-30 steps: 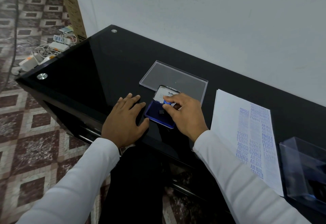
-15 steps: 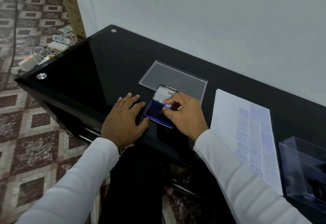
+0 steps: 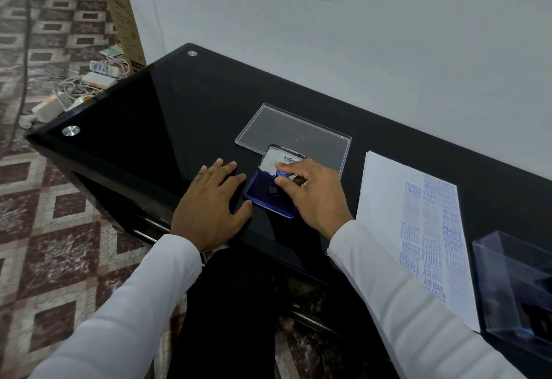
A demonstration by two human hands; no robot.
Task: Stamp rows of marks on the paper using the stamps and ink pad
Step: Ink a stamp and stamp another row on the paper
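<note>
Blue felt is what your stamp [image 3: 280, 178] is working against just now: your right hand [image 3: 313, 196] pinches its small blue knob between thumb and forefinger, the other fingers curled loosely behind, with the dark stamp face down in the open ink pad [image 3: 270, 196]. Your left hand [image 3: 209, 205] lies flat on the black glass table [image 3: 155, 115], fingers straight, holding nothing, fingertips and thumb right at the pad's near-left edge, so the case cannot slide.

To ink well, I judge you should press straight down and lift straight up; a rocking or dragging stamp loads unevenly and prints blotchy letters, as some faint rows on the paper [image 3: 388, 193] suggest. Keep the left hand where it is while you lift, since the felt may cling. The paper lies just beyond your right wrist, to its outer side, already bearing columns of blue words, so plan the carry low and short to the next free row.

Against the picture a second ago, little differs: your right hand has shifted slightly on the pad and the knob shows a touch more between the fingertips, while the left hand, pad, clear lid [image 3: 294, 136] and paper sit as they did.
</note>
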